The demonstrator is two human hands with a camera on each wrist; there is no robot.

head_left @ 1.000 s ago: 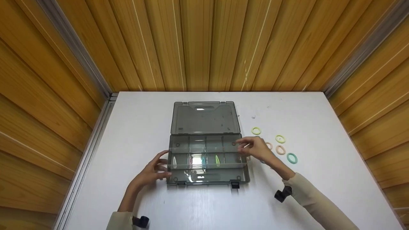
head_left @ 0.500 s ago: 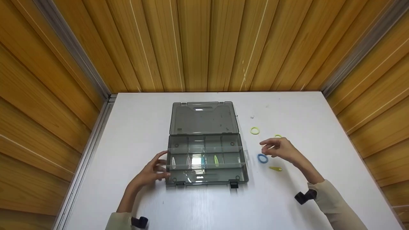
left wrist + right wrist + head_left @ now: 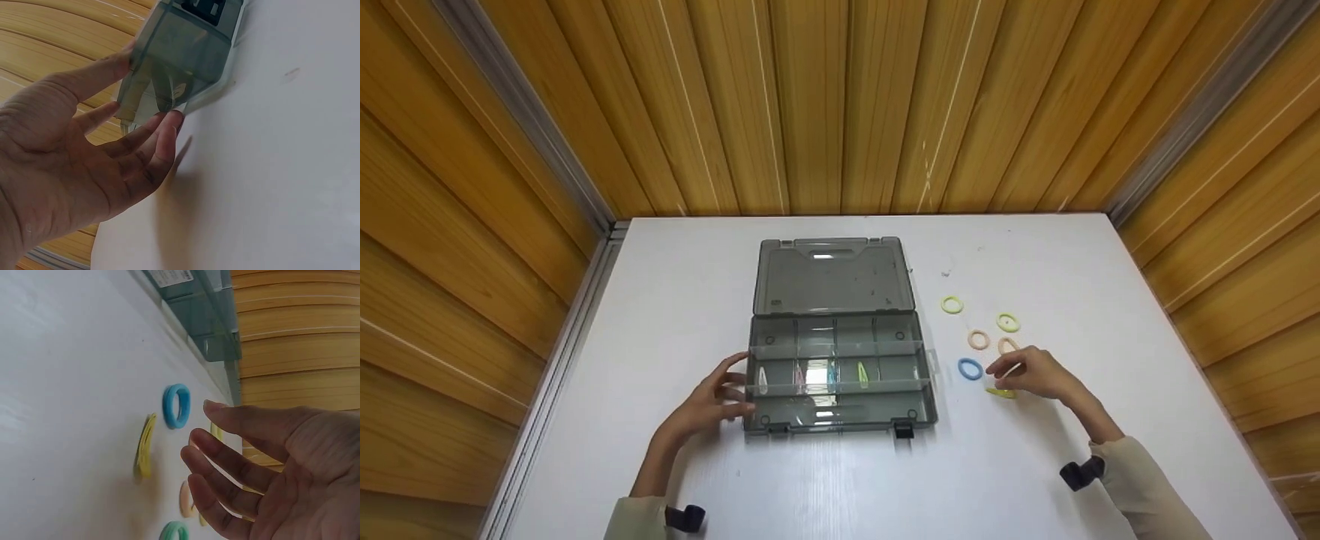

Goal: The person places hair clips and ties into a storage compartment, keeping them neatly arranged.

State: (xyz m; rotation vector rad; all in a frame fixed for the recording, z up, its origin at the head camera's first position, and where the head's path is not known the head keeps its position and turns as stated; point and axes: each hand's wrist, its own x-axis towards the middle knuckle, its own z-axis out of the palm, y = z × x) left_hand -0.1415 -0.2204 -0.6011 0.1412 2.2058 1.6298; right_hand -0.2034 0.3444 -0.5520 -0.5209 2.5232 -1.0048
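Hovering: empty, relaxed right hand [image 3: 1035,373]; slender yellow hair clip [image 3: 144,447] seemed best pinched crosswise. Relaxed left hand [image 3: 699,409] touched translucent grey plastic box [image 3: 877,412].

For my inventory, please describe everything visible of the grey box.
The grey box looks like translucent plastic. Its lid lies folded back; dividers form compartments, with slim clips in the middle row and dark latches at the front edge. It lies flat on the table; the left hand touches its left side.

Translucent grey box [image 3: 896,367], lying open, yellow clip [image 3: 1002,392] to its right
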